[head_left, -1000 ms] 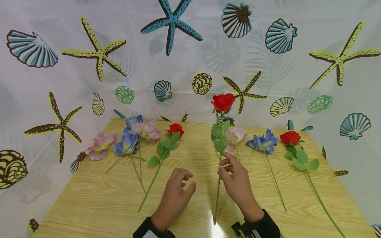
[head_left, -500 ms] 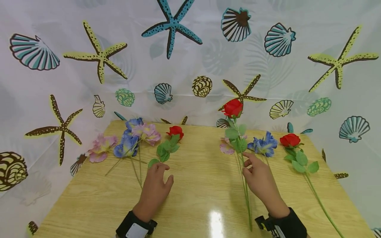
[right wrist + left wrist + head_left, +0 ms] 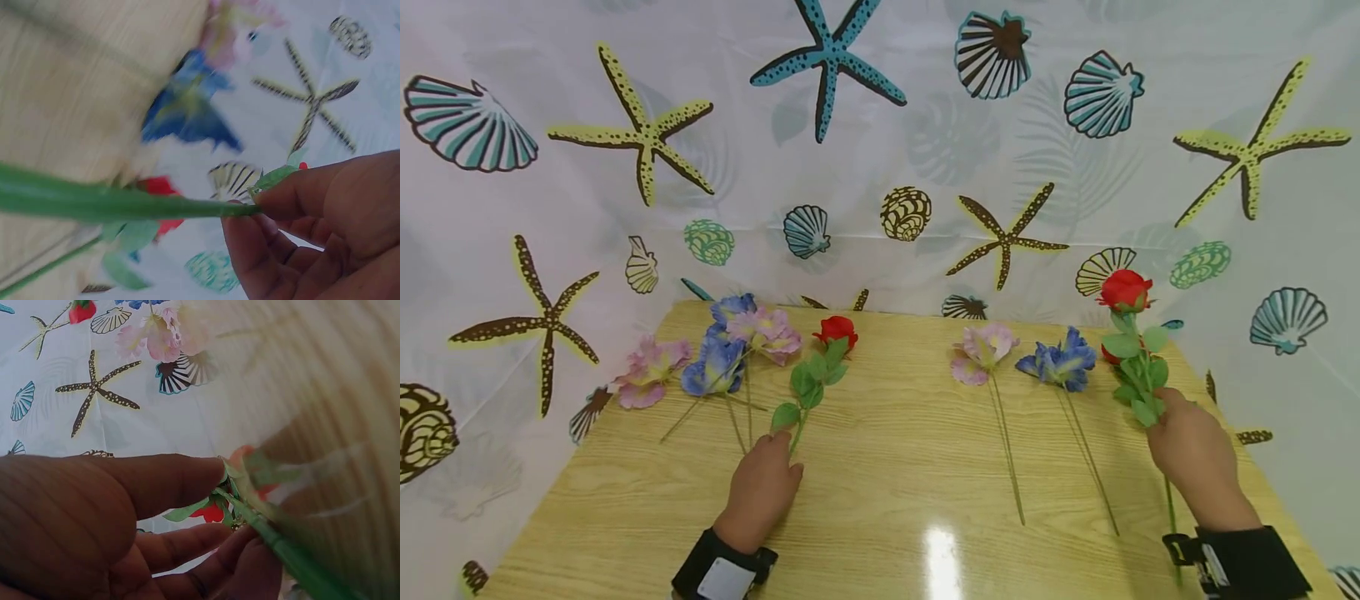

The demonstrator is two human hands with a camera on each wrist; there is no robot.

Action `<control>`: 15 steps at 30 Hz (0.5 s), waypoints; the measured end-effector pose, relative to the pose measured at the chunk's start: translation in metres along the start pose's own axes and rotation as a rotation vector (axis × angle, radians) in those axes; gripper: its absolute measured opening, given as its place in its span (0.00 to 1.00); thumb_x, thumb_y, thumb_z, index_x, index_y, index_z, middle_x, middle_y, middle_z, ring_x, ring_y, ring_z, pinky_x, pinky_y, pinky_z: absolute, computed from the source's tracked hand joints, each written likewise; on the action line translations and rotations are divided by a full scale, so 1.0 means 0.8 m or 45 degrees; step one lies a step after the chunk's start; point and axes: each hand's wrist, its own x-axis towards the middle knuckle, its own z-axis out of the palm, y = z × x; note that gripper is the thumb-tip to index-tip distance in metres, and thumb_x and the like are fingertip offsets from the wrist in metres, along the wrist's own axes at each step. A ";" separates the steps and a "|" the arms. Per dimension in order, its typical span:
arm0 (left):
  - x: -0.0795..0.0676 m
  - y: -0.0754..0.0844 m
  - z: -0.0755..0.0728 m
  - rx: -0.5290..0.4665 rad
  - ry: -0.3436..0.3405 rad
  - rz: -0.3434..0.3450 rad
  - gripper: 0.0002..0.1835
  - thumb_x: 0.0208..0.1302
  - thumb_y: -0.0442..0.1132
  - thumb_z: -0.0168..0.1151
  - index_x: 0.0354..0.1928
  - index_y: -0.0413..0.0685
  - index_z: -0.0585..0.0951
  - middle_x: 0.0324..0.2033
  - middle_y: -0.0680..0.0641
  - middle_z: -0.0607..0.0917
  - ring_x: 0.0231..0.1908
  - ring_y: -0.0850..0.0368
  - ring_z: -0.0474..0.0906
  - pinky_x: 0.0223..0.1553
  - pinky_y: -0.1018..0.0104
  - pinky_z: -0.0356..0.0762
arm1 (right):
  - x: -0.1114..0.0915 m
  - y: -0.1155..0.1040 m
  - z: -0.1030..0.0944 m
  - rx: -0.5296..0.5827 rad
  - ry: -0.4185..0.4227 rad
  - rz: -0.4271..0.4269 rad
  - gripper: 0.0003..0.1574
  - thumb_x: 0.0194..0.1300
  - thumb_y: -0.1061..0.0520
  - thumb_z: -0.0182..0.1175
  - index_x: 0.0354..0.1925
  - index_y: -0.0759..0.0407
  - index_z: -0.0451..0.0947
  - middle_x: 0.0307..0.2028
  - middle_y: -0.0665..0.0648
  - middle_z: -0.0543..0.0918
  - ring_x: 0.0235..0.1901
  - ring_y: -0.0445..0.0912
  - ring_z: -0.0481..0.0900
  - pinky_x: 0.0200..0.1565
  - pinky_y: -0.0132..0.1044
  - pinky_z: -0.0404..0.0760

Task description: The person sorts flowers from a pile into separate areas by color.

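In the head view my right hand (image 3: 1193,442) pinches the green stem of an artificial red rose (image 3: 1125,292) between thumb and fingers, holding it up with its bloom toward the back. This rose overlaps a second red rose (image 3: 164,187) at the table's right side. My left hand (image 3: 763,483) has its fingers and thumb around the stem of another red rose (image 3: 835,330), left of the middle. The left wrist view shows that green stem (image 3: 269,534) between thumb and fingertips. Part of the left rose's stem is hidden under the hand.
Pink and blue flowers (image 3: 715,367) lie in a cluster at the wooden table's (image 3: 895,467) back left. A pink flower (image 3: 988,346) and a blue flower (image 3: 1063,360) lie right of the middle. A seashell-print cloth (image 3: 865,158) hangs behind.
My right hand has carried its rose from the middle over to the right side. My left hand has moved left and back to the left rose, its fingers closing around the stem.
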 end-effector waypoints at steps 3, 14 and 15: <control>0.000 0.000 0.000 0.034 0.036 0.053 0.09 0.54 0.30 0.62 0.39 0.36 0.78 0.28 0.40 0.78 0.29 0.45 0.76 0.28 0.54 0.76 | 0.004 0.029 -0.006 -0.031 -0.084 0.086 0.30 0.61 0.67 0.44 0.61 0.79 0.59 0.15 0.57 0.72 0.12 0.46 0.60 0.14 0.36 0.55; 0.003 -0.004 -0.004 -0.021 -0.058 0.014 0.14 0.51 0.27 0.58 0.42 0.36 0.81 0.33 0.38 0.82 0.36 0.43 0.78 0.36 0.50 0.78 | 0.011 0.101 -0.006 -0.107 -0.318 0.260 0.33 0.60 0.68 0.44 0.62 0.81 0.53 0.24 0.68 0.77 0.15 0.50 0.66 0.16 0.40 0.60; 0.003 -0.005 -0.005 -0.034 -0.064 0.010 0.13 0.51 0.27 0.58 0.42 0.36 0.81 0.34 0.38 0.82 0.36 0.43 0.78 0.35 0.50 0.78 | 0.011 0.106 -0.003 -0.111 -0.341 0.274 0.32 0.60 0.68 0.45 0.62 0.82 0.52 0.24 0.67 0.77 0.15 0.50 0.67 0.17 0.40 0.60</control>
